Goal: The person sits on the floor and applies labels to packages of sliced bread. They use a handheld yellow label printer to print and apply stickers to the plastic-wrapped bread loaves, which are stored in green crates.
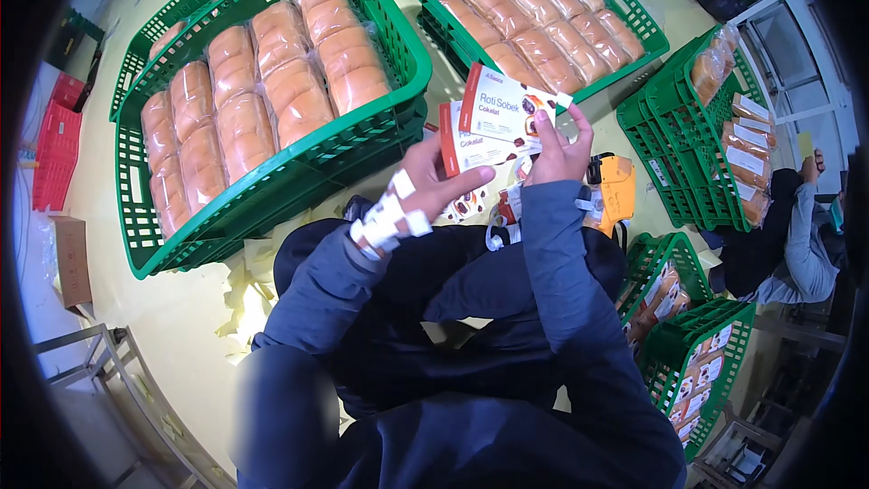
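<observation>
My left hand (439, 183) is closed on a printed label (480, 156), white with a red edge and food pictures. My right hand (561, 152) pinches a second, similar label (496, 107), which is fanned out over the first. A small white sticker (565, 100) is on a right fingertip. Several white stickers (387, 219) cover my left wrist and sleeve end. Beyond my left hand, a large green crate (272, 183) holds rows of bread loaves (246, 131) in clear wrap. A yellow-orange hand labeller (617, 188) lies by my right forearm.
Another green crate (654, 36) of wrapped bread stands ahead. At right, a stacked green crate (665, 167) and a lower crate (724, 317) hold labelled loaves. A person (797, 244) sits at far right. Paper scraps (244, 308) litter the floor. A cardboard box (72, 261) stands left.
</observation>
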Demonstrator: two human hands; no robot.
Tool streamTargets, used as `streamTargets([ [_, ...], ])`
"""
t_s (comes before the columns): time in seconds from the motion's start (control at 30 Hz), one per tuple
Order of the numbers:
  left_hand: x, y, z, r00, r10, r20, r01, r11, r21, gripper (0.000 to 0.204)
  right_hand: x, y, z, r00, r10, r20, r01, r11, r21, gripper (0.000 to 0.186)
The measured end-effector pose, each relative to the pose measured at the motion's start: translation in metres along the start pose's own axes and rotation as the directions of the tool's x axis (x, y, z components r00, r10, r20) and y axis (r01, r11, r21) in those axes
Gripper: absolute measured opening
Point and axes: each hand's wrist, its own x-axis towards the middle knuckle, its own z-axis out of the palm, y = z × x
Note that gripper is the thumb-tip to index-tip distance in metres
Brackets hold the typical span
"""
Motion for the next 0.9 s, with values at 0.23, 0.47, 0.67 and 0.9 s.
streamTargets([
  [0.23,0.000,-0.010,0.010,0.945,0.083,-0.316,-0.108,0.992,-0.062,0.024,-0.026,0.005,0.012,0.999,0.024,-0.022,-0.022,0.998,0.054,0.046],
  [0.47,-0.003,-0.007,0.011,0.966,0.090,-0.244,-0.075,0.995,0.069,0.032,-0.039,0.001,0.021,0.999,-0.035,-0.025,0.036,0.998,0.059,0.048],
  [0.67,0.003,-0.015,0.009,0.846,0.172,-0.505,-0.205,0.979,-0.011,0.025,-0.056,0.009,0.021,0.995,-0.045,0.088,0.041,0.998,0.047,0.054],
  [0.9,0.004,-0.011,-0.032,0.947,0.082,-0.311,-0.117,0.989,-0.094,0.030,-0.029,-0.050,0.018,0.767,-0.304,0.566,0.475,0.861,-0.181,0.008],
])
